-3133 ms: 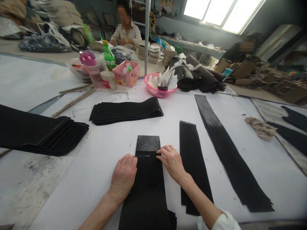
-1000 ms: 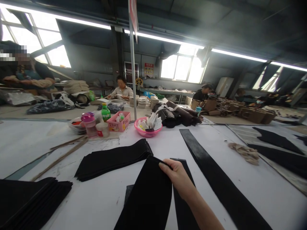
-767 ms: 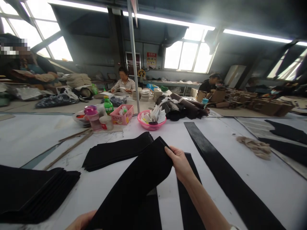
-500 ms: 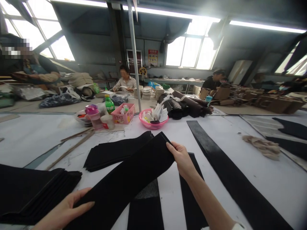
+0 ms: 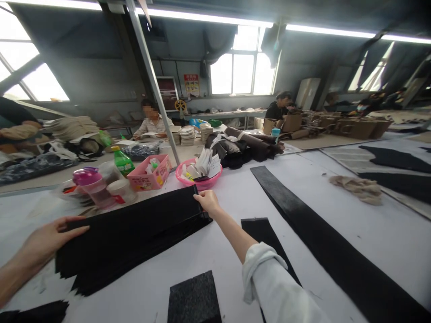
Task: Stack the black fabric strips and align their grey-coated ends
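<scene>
A black fabric strip (image 5: 134, 213) stretches between my two hands, over a stack of similar black strips (image 5: 148, 251) on the white table. My left hand (image 5: 50, 235) grips its left end, thumb on top and fingers partly hidden behind. At the far right end, my right hand (image 5: 207, 202) pinches the corner between thumb and fingers. Below my right forearm lies another black strip (image 5: 259, 226). A short dark piece with a greyish, fuzzy face (image 5: 194, 296) lies near the front edge of the view.
Behind the strip stand a pink basin (image 5: 202, 183) of papers, a pink box (image 5: 150, 175), a purple-lidded bottle (image 5: 90, 186) and a green bottle (image 5: 121, 161). A long black strip (image 5: 303, 220) and a beige cloth (image 5: 357, 188) lie rightward. A metal pole (image 5: 155, 85) rises behind. Other people sit farther back.
Both hands have carried the strip left and away from me, onto the stack of strips, and it now lies nearly level with it. The view has turned to the right.
</scene>
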{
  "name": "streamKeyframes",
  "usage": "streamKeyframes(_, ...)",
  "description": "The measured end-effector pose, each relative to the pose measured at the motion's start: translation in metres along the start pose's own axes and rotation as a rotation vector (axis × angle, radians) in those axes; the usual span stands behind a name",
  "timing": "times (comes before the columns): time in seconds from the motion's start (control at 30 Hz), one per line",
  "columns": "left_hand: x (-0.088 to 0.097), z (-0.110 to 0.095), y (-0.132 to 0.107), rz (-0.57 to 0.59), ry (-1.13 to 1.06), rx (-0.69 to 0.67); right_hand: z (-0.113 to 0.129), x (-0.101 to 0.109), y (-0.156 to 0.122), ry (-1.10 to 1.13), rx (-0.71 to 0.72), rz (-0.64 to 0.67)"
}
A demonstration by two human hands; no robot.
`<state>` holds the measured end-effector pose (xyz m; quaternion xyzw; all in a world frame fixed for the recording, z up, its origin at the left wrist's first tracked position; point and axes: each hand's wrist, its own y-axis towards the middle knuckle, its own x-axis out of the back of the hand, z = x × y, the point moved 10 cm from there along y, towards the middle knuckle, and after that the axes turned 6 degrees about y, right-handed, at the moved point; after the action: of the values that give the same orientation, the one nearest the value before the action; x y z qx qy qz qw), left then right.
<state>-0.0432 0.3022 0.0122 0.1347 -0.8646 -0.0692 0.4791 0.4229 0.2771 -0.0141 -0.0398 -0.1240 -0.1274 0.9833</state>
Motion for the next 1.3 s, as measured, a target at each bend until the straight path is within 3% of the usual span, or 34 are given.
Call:
streamKeyframes(0.03, -0.022, 0.007, 0.005, 0.108, 0.104, -0.047, -0.011, -0.003, 0.007, -0.058, -0.031, -0.003)
streamKeyframes(0.13, -0.047, 0.020, -0.001, 0.012, 0.414, -0.117, -0.033, -0.006, 0.021, -0.211, -0.089, -0.005)
streamKeyframes(0.17, -0.051, 0.008, -0.011, -0.076, 0.530, -0.205, -0.036, -0.006, 0.024, -0.250, -0.094, -0.005)
streamKeyframes(0.27, -0.084, -0.054, -0.050, -0.102, 0.588, -0.516, -0.040, -0.005, 0.030, -0.332, -0.093, 0.004)
streamKeyframes(0.33, -0.111, -0.105, -0.074, 0.009, 0.470, -0.642, -0.041, -0.007, 0.032, -0.359, -0.092, 0.015)
streamKeyframes(0.47, -0.166, -0.198, -0.107, 0.226, 0.253, -0.733, -0.044, -0.012, 0.031, -0.346, -0.079, 0.041)
streamKeyframes(0.57, -0.198, -0.233, -0.116, 0.258, 0.234, -0.699, -0.049, -0.013, 0.028, -0.280, -0.055, 0.069)
streamKeyframes(0.73, -0.218, -0.239, -0.118, 0.188, 0.336, -0.669, -0.068, -0.002, 0.014, -0.121, -0.033, 0.096)
streamKeyframes(1.0, -0.220, -0.232, -0.115, 0.200, 0.279, -0.655, -0.081, 0.009, -0.024, -0.002, -0.030, 0.124)
streamKeyframes(1.3, -0.220, -0.233, -0.122, 0.173, 0.266, -0.672, -0.099, 0.015, -0.047, 0.012, -0.122, -0.005)
